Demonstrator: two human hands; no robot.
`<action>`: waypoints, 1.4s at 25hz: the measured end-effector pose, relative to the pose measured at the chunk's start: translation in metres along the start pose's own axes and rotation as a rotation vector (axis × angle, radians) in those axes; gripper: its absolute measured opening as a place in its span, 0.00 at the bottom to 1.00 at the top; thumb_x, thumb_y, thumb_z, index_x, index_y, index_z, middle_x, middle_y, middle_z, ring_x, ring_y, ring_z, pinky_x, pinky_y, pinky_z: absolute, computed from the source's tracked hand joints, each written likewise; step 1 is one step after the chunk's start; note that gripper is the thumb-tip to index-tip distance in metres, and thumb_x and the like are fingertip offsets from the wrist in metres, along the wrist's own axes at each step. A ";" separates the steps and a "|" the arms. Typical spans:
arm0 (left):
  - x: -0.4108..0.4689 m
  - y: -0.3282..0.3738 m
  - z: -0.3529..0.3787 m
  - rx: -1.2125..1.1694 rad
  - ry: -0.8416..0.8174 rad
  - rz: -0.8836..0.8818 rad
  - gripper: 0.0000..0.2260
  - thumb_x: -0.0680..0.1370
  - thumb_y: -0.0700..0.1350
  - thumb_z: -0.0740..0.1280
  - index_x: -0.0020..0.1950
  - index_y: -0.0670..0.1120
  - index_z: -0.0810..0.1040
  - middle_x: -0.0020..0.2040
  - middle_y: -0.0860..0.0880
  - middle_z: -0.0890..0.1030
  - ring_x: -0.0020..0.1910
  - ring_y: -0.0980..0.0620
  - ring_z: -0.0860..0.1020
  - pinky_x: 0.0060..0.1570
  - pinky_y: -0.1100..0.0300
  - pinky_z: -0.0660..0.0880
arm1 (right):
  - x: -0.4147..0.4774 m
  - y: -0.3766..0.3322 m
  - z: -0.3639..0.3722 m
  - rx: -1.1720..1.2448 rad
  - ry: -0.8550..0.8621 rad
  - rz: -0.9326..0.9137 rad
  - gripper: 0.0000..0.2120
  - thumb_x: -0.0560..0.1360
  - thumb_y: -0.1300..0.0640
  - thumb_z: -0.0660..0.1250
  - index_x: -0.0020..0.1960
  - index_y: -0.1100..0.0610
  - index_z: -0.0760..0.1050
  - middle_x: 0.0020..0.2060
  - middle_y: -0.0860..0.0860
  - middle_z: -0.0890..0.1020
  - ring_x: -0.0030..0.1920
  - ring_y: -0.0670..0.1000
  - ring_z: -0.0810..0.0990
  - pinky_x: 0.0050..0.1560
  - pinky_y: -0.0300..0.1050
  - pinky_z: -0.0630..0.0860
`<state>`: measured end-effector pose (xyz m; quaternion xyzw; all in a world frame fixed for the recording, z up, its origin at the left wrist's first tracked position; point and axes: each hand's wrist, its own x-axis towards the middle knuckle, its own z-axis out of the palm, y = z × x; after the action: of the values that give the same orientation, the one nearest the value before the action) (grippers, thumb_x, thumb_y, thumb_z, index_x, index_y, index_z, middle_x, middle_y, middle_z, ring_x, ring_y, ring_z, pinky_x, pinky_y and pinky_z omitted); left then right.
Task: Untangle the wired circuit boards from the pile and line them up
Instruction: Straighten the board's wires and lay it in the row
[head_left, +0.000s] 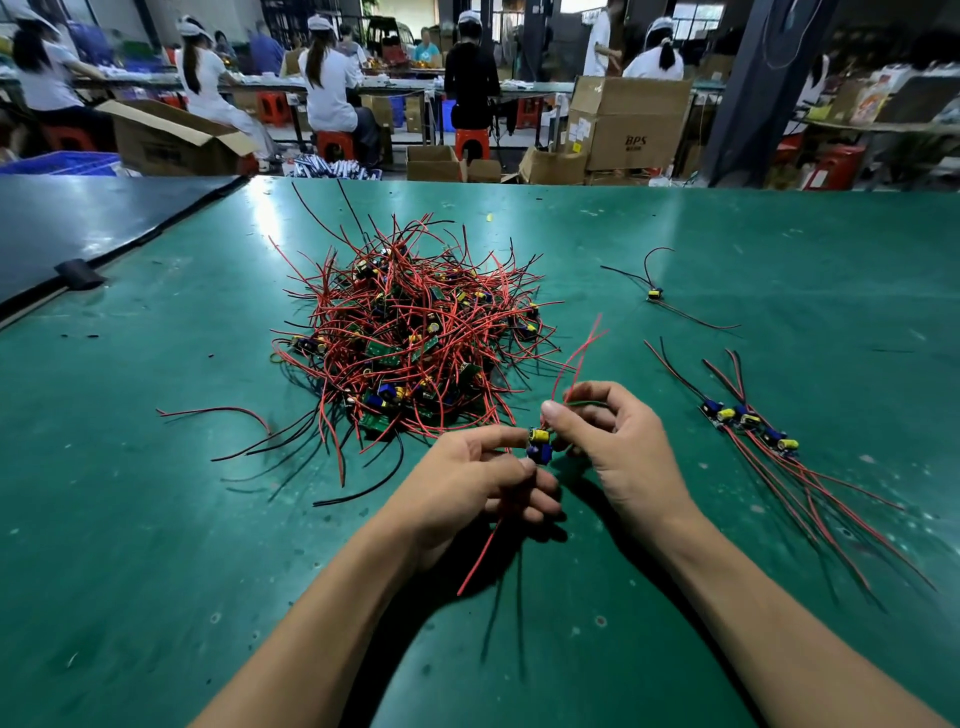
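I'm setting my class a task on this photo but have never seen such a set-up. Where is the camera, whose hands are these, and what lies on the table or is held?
There is no machine here. One camera worn on a person's head looks forward and down, so the bare arms are the wearer's own. The left hand and right hand together hold a small circuit board with a yellow cylinder and red wires. Beyond them, on the green table mat, lies a tangled pile of red- and black-wired circuit boards. To the right, a few freed boards lie side by side in a row, and one more board lies alone farther back. Other people work in the background.
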<state>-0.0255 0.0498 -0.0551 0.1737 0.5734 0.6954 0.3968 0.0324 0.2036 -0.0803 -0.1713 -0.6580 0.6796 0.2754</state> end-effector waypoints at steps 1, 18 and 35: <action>0.000 0.000 0.000 0.004 -0.007 0.002 0.12 0.79 0.31 0.61 0.62 0.38 0.72 0.40 0.38 0.84 0.33 0.47 0.83 0.37 0.59 0.81 | 0.002 0.000 0.000 0.000 -0.034 0.026 0.06 0.74 0.55 0.76 0.47 0.55 0.81 0.36 0.52 0.82 0.35 0.47 0.77 0.39 0.41 0.73; 0.004 -0.008 -0.001 0.011 -0.036 0.093 0.12 0.73 0.47 0.69 0.51 0.40 0.80 0.42 0.38 0.84 0.37 0.44 0.84 0.36 0.57 0.80 | -0.003 -0.008 0.001 0.133 -0.286 0.166 0.13 0.71 0.49 0.77 0.34 0.53 0.78 0.25 0.48 0.71 0.24 0.45 0.62 0.25 0.40 0.58; 0.010 -0.014 0.006 0.135 0.145 0.147 0.06 0.79 0.38 0.67 0.46 0.38 0.82 0.39 0.42 0.84 0.36 0.44 0.83 0.39 0.52 0.82 | -0.012 -0.018 0.006 0.101 -0.305 0.225 0.08 0.77 0.55 0.72 0.50 0.59 0.84 0.38 0.58 0.84 0.32 0.51 0.81 0.31 0.41 0.79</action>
<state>-0.0227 0.0616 -0.0689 0.1909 0.6319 0.6931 0.2896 0.0407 0.1918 -0.0640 -0.1248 -0.6337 0.7564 0.1029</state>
